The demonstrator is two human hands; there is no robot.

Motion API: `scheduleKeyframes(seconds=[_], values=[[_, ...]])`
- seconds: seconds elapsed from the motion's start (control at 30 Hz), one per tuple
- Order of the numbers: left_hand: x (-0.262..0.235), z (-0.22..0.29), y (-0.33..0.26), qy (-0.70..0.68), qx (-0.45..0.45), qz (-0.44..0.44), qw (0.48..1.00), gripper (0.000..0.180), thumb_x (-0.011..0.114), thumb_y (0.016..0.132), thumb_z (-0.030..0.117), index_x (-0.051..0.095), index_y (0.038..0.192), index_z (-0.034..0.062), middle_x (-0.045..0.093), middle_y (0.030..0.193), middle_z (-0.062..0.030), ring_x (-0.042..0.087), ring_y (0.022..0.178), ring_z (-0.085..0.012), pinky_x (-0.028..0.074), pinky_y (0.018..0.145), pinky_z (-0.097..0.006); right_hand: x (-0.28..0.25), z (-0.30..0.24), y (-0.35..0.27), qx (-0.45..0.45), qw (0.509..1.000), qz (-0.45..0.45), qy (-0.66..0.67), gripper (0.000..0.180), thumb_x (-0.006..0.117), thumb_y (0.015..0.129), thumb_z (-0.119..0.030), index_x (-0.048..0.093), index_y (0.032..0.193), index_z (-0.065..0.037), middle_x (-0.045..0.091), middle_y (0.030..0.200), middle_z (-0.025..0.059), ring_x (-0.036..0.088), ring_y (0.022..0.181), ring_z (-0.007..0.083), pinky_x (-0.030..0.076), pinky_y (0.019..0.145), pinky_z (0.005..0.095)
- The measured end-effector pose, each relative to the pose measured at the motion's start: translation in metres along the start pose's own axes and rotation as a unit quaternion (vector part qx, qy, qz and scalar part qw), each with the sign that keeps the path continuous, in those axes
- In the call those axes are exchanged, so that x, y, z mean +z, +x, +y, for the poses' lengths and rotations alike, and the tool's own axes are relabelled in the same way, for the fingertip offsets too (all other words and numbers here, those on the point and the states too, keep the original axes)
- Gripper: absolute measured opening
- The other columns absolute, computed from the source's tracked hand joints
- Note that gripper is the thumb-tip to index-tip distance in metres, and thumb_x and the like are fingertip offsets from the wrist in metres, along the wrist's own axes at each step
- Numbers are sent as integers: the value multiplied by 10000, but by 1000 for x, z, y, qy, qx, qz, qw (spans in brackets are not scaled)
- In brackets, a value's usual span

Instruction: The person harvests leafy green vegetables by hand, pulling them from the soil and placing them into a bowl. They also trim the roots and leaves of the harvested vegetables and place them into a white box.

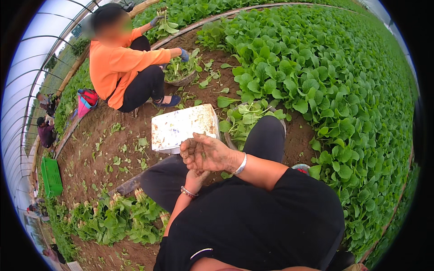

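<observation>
My right hand, with a silver bangle at its wrist, is held palm up in front of my chest. Dark soil smears the palm, its fingers curl loosely, and nothing shows in it. My left hand, wearing a beaded bracelet, is just below and touches the right one; its fingers are mostly hidden. Beyond both hands stands a dirt-stained white box. Picked leafy greens lie in a basket beside my right knee, partly hidden by my leg.
A co-worker in orange crouches ahead left, gloved, holding a bunch of greens over a filled basket. Dense growing greens cover the right. Bundled greens lie at lower left, near a green crate.
</observation>
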State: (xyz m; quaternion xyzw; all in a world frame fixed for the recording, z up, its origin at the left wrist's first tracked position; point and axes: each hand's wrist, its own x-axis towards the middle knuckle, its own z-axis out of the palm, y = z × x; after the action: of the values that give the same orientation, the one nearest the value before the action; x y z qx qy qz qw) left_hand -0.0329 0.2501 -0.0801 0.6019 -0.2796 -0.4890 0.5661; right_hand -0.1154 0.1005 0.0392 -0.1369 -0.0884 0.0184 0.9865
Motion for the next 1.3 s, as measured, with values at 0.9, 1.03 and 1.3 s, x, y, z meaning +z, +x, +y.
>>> scheduleKeyframes(seconds=[0.9, 1.03, 1.3], values=[[-12, -25, 43, 67, 90, 3, 994, 466, 575, 800, 85, 420, 1238, 50, 531, 1004, -64, 516, 743, -111, 445, 623, -285, -10, -10, 37, 2, 999, -47, 9, 477, 413, 888, -478, 567, 914, -27, 514, 783, 83, 470, 700, 179, 418, 622, 325], [5, -81, 68, -16, 63, 31, 997, 506, 620, 786, 123, 413, 1245, 64, 466, 1161, -65, 494, 966, -138, 480, 668, -280, -47, -6, 35, 16, 999, -31, 32, 410, 466, 870, -436, 536, 919, -35, 524, 818, 41, 504, 748, 188, 442, 641, 330], [39, -98, 115, -222, -145, 118, 957, 398, 598, 784, 75, 456, 1156, 76, 500, 762, 9, 470, 618, -92, 401, 462, -246, -188, -7, -5, -207, 944, 256, 14, 393, 433, 899, -415, 572, 872, -48, 540, 757, 48, 501, 645, 125, 454, 555, 257]])
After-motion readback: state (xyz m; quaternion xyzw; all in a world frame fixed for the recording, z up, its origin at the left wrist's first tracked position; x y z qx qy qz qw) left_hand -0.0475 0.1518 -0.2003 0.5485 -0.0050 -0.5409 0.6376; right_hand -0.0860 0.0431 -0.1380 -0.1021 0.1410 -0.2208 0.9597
